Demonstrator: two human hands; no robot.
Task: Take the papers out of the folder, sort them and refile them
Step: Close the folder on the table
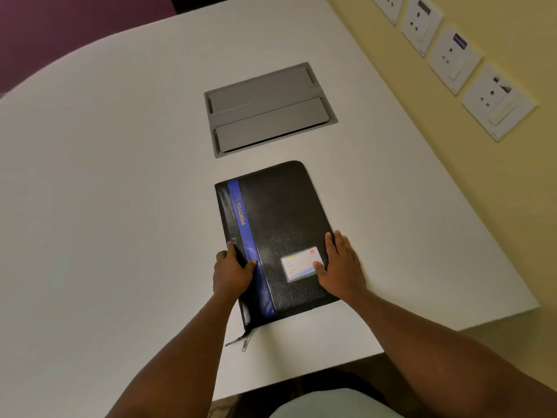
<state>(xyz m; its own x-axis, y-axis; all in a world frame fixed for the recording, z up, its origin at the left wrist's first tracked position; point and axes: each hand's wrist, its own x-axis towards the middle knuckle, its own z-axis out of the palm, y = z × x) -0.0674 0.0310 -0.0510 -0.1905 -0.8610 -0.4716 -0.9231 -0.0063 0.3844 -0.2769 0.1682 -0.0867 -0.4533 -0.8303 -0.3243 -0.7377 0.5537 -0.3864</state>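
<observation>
On table [120,176], hands [232,271] on folder [280,212].

**Surfaces in front of you**

Your folder [280,224] looks like black grained leatherette with a glossy blue stripe [248,245], a clear plastic card window [301,263] and a metal zip pull [244,343]. The table [120,176] is smooth matt white (its inset hatch [269,110] matt grey).

Head view: high, close, looking forward-down over table [120,176]; wall at right.
</observation>
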